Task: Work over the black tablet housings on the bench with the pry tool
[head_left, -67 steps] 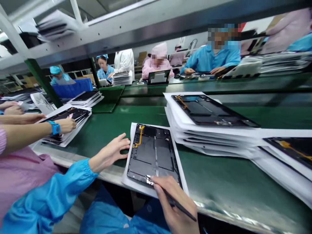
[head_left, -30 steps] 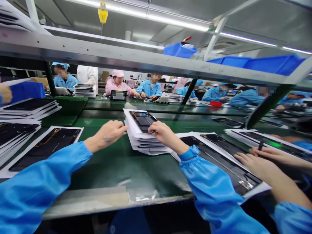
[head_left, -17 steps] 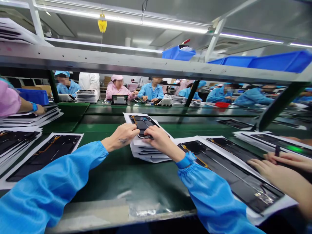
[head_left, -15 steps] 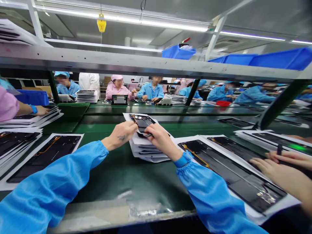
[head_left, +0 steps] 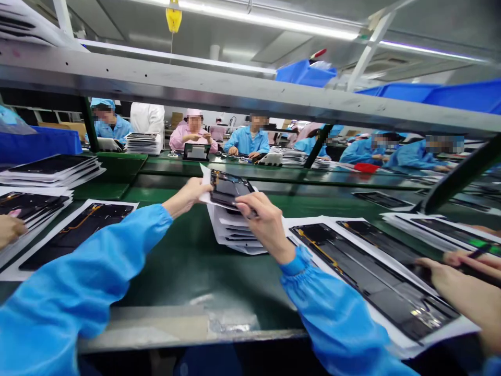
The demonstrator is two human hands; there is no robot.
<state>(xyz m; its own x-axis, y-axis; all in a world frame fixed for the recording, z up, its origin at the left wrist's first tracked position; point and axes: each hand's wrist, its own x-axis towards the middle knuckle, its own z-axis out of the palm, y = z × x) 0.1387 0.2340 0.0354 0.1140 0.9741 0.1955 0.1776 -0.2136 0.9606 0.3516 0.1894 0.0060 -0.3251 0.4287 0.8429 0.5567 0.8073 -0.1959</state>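
At the middle of the bench, a black panel (head_left: pixel 230 189) with fine parts along its far edge lies on a white paper sheet (head_left: pixel 205 177). Both are tilted over a stack of paper sheets (head_left: pixel 237 236) with dark edges between them. My left hand (head_left: pixel 190 195) is closed on the left edge of the sheet beside the panel. My right hand (head_left: pixel 263 216) is closed at the panel's near right corner. Something small and dark shows among its fingers, too small to name.
Larger black panels (head_left: pixel 352 261) on white paper lie to the right, where a co-worker's hands (head_left: pixel 462 292) work with a pen-like tool. At left are another panel (head_left: pixel 84 230), paper stacks (head_left: pixel 55 172) and a co-worker's hand (head_left: pixel 11 230). A shelf beam (head_left: pixel 219 94) crosses above.
My left hand has shifted left and up from the panel's corner to the sheet's edge, and the sheet has lifted there. My right hand has moved slightly right. The left co-worker's hand has come nearer.
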